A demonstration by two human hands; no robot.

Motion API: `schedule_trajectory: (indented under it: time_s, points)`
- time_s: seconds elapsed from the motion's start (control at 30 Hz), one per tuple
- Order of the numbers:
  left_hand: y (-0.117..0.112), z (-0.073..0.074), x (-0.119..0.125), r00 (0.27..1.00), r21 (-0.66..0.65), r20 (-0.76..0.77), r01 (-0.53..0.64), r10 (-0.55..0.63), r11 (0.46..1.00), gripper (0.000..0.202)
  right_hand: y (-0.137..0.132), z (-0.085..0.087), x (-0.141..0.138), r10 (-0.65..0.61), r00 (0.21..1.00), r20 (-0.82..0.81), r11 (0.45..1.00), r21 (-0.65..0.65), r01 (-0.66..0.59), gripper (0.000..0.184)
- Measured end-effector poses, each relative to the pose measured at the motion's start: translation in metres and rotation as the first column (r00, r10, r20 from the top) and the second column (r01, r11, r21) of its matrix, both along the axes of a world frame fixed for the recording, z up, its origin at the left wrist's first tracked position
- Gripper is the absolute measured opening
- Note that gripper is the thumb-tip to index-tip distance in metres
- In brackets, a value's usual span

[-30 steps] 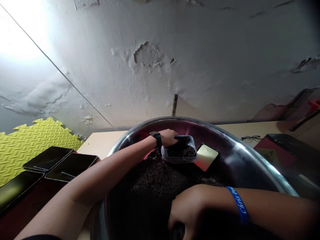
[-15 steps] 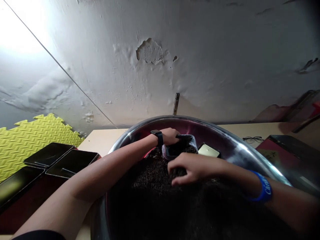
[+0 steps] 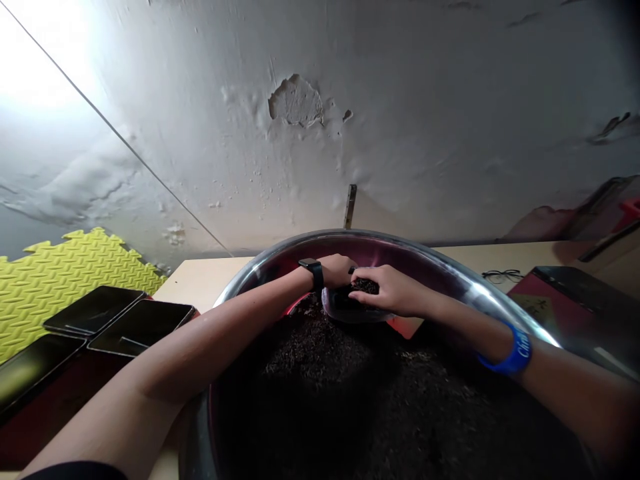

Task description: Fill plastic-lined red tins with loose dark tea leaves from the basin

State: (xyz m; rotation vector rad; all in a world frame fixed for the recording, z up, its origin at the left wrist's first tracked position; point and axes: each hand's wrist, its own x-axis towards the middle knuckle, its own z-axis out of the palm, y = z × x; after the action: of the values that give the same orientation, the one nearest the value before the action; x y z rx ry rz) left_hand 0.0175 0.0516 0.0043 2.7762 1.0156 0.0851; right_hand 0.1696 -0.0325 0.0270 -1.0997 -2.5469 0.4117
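A large steel basin holds a heap of loose dark tea leaves. Near its far side sits a small clear plastic container, partly hidden by both hands. My left hand, with a dark watch on the wrist, grips the container's far left rim. Over the container, my right hand curls its fingers round a clump of dark tea leaves. A blue band circles that wrist. Under the right hand, a pale reddish flat piece shows in part.
Black-topped boxes stand on the left beside a yellow foam mat. To the right lie thin dark glasses and a dark red box. A peeling wall rises behind the table.
My right hand has moved up and away from the heap to over the container, carrying a clump of tea leaves. My left hand stays at the container's rim.
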Motion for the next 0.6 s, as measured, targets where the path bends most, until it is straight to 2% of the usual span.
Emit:
schedule_trajectory:
  time_s: [0.2, 0.4, 0.6]
  points:
    - [0.0008, -0.0011, 0.0001, 1.000, -0.019, 0.002, -0.018, 0.018, 1.000, 0.028, 0.0003, 0.0009, 0.0007, -0.007, 1.000, 0.009, 1.000, -0.009, 0.008, 0.025]
    - [0.0018, -0.0015, 0.0005, 1.000, 0.034, -0.021, 0.006, -0.006, 0.999, 0.025, 0.0007, -0.0001, 0.0010, -0.009, 1.000, -0.015, 1.000, 0.000, 0.009, 0.026]
    - [0.0017, -0.0010, 0.0003, 0.996, 0.126, -0.086, 0.033, -0.022, 0.992, 0.022, 0.0040, -0.0051, 0.0013, 0.019, 0.997, -0.068, 0.990, 0.139, -0.009, 0.034]
